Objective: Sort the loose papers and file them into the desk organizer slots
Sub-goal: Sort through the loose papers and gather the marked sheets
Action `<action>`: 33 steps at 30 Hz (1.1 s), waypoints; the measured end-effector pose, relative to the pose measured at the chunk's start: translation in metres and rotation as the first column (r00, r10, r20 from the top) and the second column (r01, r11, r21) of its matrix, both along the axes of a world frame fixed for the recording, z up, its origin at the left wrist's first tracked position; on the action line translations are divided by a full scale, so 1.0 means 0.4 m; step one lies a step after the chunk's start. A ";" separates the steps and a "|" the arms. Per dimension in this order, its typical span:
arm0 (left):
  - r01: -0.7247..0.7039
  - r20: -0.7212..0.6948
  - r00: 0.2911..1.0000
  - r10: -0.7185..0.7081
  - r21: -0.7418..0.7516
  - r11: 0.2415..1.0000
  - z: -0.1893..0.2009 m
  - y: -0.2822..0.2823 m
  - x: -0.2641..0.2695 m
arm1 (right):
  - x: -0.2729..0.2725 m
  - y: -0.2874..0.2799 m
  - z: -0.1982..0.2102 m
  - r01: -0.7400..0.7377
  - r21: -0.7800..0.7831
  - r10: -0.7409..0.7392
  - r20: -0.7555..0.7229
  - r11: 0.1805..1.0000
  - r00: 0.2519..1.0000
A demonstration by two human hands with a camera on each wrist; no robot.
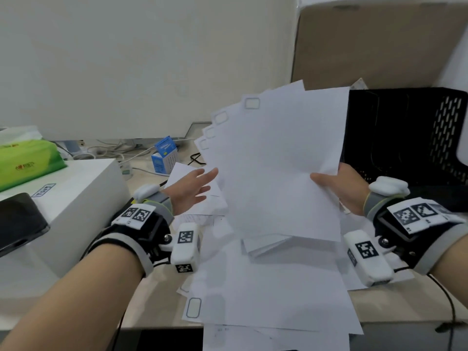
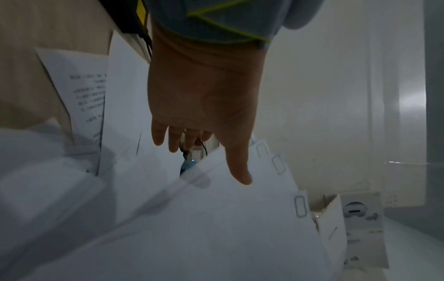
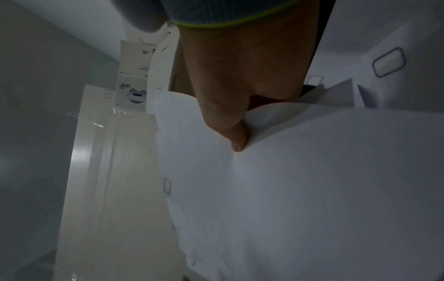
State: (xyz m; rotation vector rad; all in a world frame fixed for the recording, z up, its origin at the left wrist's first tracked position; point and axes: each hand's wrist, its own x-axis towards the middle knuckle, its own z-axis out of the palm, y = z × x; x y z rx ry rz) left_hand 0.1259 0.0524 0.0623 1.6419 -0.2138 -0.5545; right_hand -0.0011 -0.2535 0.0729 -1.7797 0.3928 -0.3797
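Note:
A fanned stack of white sheets (image 1: 276, 160) stands raised above the desk. My right hand (image 1: 336, 186) pinches its right edge, thumb on the front face (image 3: 228, 121). My left hand (image 1: 195, 183) hovers at the fan's left edge with straight, spread fingers (image 2: 204, 133), holding nothing. More loose papers (image 1: 268, 287) lie spread on the desk below, some hanging over the front edge. The black mesh desk organizer (image 1: 410, 138) stands at the right rear, just behind my right hand.
A white box (image 1: 63, 206) with a green tissue pack (image 1: 25, 160) and a dark phone (image 1: 17, 221) sits at the left. A small blue-and-white carton (image 1: 164, 155) and cables lie near the wall. A cardboard box (image 1: 367, 46) stands behind the organizer.

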 end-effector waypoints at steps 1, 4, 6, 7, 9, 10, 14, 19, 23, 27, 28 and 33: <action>0.033 0.013 0.999 -0.032 -0.049 0.998 0.009 -0.012 -0.006 | -0.001 0.011 -0.002 -0.020 -0.008 0.020 0.002 1.000 1.000; 0.056 0.089 0.995 -0.035 -0.250 0.967 0.041 -0.040 -0.023 | -0.008 0.032 -0.006 -0.042 0.038 0.040 0.048 0.998 0.998; 0.010 0.143 0.989 0.042 -0.345 0.939 0.068 -0.052 -0.021 | -0.007 0.041 0.004 -0.050 0.100 0.040 0.099 0.994 0.994; -0.013 0.154 0.985 0.079 -0.388 0.922 0.082 -0.058 -0.022 | -0.006 0.047 0.011 -0.055 0.122 0.040 0.129 0.991 0.991; -0.048 0.174 0.974 0.143 -0.462 0.885 0.124 -0.072 -0.029 | -0.004 0.058 0.037 -0.074 0.155 0.043 0.190 0.985 0.981; -0.045 0.190 0.969 0.157 -0.489 0.871 0.147 -0.078 -0.032 | -0.005 0.063 0.050 -0.098 0.159 0.063 0.217 0.982 0.974; 0.017 0.254 0.959 0.130 -0.505 0.863 0.187 -0.077 -0.046 | -0.009 0.067 0.058 -0.258 0.172 0.220 0.211 0.951 0.952; 0.058 0.207 0.978 0.012 -0.331 0.942 0.090 -0.077 -0.075 | -0.022 0.064 -0.029 -0.292 0.223 0.281 0.080 0.930 0.956; 0.045 0.208 0.978 0.016 -0.286 0.957 0.058 -0.108 -0.089 | -0.020 0.074 -0.044 -0.212 0.279 0.187 0.115 0.937 0.976; 0.064 0.230 0.973 0.012 -0.323 0.944 0.108 -0.136 -0.090 | -0.007 0.077 -0.006 -0.177 0.275 0.130 0.180 0.945 0.975; 0.092 0.240 0.971 -0.012 -0.327 0.940 0.116 -0.137 -0.089 | -0.006 0.075 0.001 -0.176 0.274 0.127 0.188 0.945 0.974; 0.054 0.159 0.987 -0.013 -0.255 0.965 0.015 -0.136 -0.099 | -0.010 0.081 -0.077 -0.134 0.257 0.136 0.011 0.957 0.991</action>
